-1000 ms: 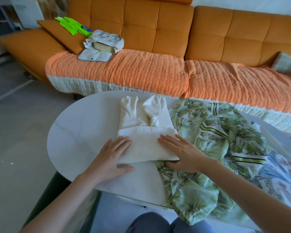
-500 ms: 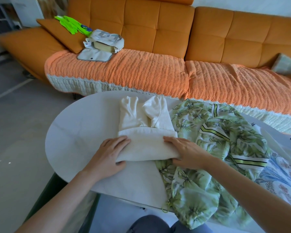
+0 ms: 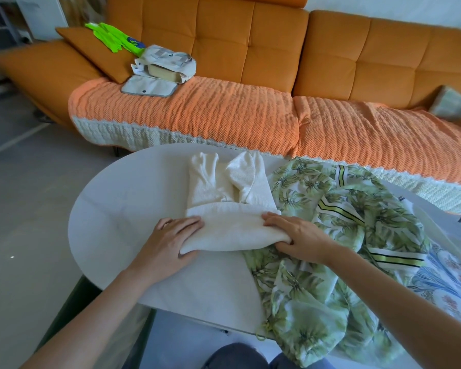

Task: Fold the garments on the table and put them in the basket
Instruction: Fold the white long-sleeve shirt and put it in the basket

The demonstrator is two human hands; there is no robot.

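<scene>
Where the cream garment (image 3: 232, 230) folds over, its underside is hidden. Left hand (image 3: 168, 243) and right hand (image 3: 301, 239) pinch its opposite ends.

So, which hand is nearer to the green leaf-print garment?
Right. The right hand grips the cream garment at its right end, touching the green leaf-print garment. The left hand grips the left end, apart from it.
</scene>
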